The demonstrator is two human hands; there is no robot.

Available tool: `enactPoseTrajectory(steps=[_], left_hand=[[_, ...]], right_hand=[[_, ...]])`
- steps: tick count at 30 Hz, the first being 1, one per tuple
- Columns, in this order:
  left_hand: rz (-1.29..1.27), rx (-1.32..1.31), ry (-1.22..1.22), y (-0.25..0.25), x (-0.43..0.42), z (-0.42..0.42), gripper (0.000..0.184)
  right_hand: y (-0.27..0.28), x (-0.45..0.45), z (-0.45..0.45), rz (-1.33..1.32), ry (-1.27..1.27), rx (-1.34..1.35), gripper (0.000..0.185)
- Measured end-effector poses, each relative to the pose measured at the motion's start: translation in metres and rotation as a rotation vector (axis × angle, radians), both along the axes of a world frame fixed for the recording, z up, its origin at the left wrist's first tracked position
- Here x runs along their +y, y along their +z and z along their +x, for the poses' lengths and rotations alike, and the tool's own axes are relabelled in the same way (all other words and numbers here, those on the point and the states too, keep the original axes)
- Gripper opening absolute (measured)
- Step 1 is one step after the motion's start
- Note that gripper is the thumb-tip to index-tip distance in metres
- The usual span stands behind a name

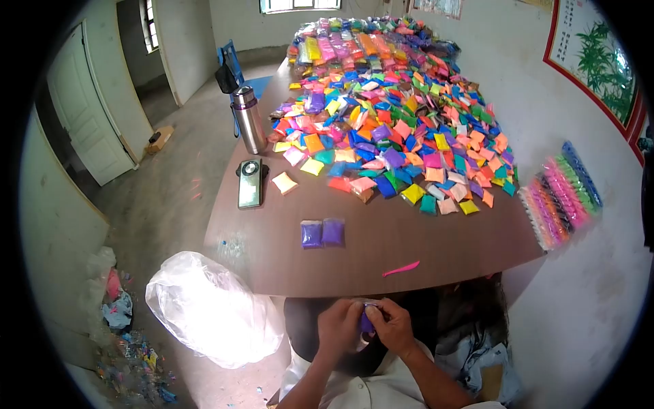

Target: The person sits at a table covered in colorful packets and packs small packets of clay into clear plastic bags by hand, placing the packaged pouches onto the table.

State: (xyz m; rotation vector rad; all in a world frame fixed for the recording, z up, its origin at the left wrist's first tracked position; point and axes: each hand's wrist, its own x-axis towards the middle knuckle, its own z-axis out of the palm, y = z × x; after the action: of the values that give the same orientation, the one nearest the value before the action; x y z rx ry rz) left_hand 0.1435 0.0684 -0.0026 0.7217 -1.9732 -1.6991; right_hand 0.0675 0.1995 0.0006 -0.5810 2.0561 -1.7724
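Observation:
My left hand (pixel 338 326) and my right hand (pixel 394 325) meet in front of my lap, below the table's near edge. Between their closed fingers is a small purple packet (pixel 368 323), mostly covered by the thumbs and fingers. On the table ahead lie two purple packets (pixel 322 233) side by side. To their right rests a pink plastic knife-like tool (pixel 400 268). A large heap of small colourful packets (pixel 381 136) spreads over the far part of the brown table (pixel 293 266).
A steel flask (pixel 249 123) and a phone (pixel 250 184) stand and lie at the table's left. A big clear plastic bag (pixel 211 307) is left of my legs. Coloured strips (pixel 562 198) lean by the right wall. Scraps (pixel 136 361) litter the floor at left.

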Motion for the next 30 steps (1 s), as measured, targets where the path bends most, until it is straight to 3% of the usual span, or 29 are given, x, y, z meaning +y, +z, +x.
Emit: enactPoseTrajectory(steps=[4, 7, 9, 10, 13, 15, 17, 19, 25, 27, 30], left_hand=[[-0.167, 0.095, 0.033, 0.012, -0.008, 0.000, 0.019], [-0.097, 0.184, -0.024, 0.007, -0.020, -0.010, 0.020], [0.242, 0.211, 0.001, 0.013, -0.026, -0.018, 0.022], [0.238, 0.221, -0.007, 0.013, -0.032, -0.021, 0.022], [0.160, 0.083, -0.068, -0.005, -0.065, -0.025, 0.023], [-0.142, 0.102, -0.020, -0.026, -0.086, -0.034, 0.023], [-0.194, 0.126, 0.020, -0.024, -0.095, -0.043, 0.023], [-0.033, 0.115, 0.055, -0.012, -0.099, -0.039, 0.022], [-0.043, 0.064, -0.067, -0.002, -0.103, -0.040, 0.020], [0.098, 0.087, -0.074, 0.004, -0.101, -0.039, 0.019], [0.165, 0.160, -0.077, 0.006, -0.102, -0.037, 0.018]], right_hand=[[0.007, -0.011, -0.002, 0.037, -0.014, -0.080, 0.020], [0.026, -0.028, -0.012, 0.009, -0.018, 0.178, 0.020], [0.032, -0.043, -0.022, -0.011, -0.038, 0.254, 0.020], [0.030, -0.050, -0.029, -0.015, -0.044, 0.264, 0.020], [0.018, -0.073, -0.044, 0.074, 0.003, 0.403, 0.023], [0.015, -0.087, -0.051, 0.185, 0.115, 0.242, 0.025], [0.014, -0.101, -0.056, 0.064, 0.177, 0.148, 0.025], [0.026, -0.106, -0.060, -0.049, 0.227, 0.051, 0.026], [0.049, -0.099, -0.062, 0.253, 0.183, 0.169, 0.035], [0.050, -0.101, -0.058, 0.210, 0.087, 0.247, 0.022], [0.041, -0.103, -0.057, 0.106, 0.063, 0.292, 0.022]])
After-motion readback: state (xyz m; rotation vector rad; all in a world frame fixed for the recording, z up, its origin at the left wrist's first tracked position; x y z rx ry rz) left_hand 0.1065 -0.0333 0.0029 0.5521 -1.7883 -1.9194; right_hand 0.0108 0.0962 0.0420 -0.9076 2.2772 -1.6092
